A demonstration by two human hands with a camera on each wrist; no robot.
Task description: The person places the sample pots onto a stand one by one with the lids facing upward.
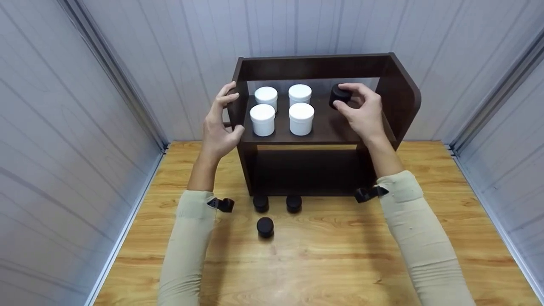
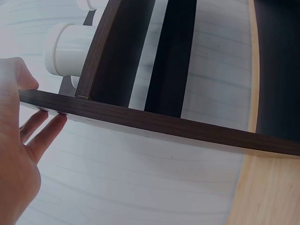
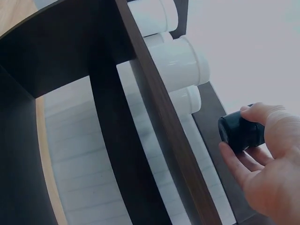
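Observation:
My right hand (image 1: 364, 111) pinches a small black jar (image 1: 339, 96) between thumb and fingers over the right part of the upper shelf. The right wrist view shows the jar (image 3: 240, 131) slightly tilted, apart from the shelf's front edge. At the left end of the dark brown shelf unit (image 1: 327, 138), my left hand (image 1: 219, 123) grips the side panel (image 2: 140, 116), thumb on the inner face and fingertips on the outer. Several white jars with lids stand on the upper shelf in two rows, among them a front left jar (image 1: 262, 120) and a front right jar (image 1: 301, 119).
On the wooden floor before the unit stand three black jars: a back left one (image 1: 261, 203), a back right one (image 1: 293, 204) and a nearer one (image 1: 265, 227). Pale panel walls (image 1: 272, 29) enclose the back and sides. The unit's lower compartment (image 1: 306, 172) faces me.

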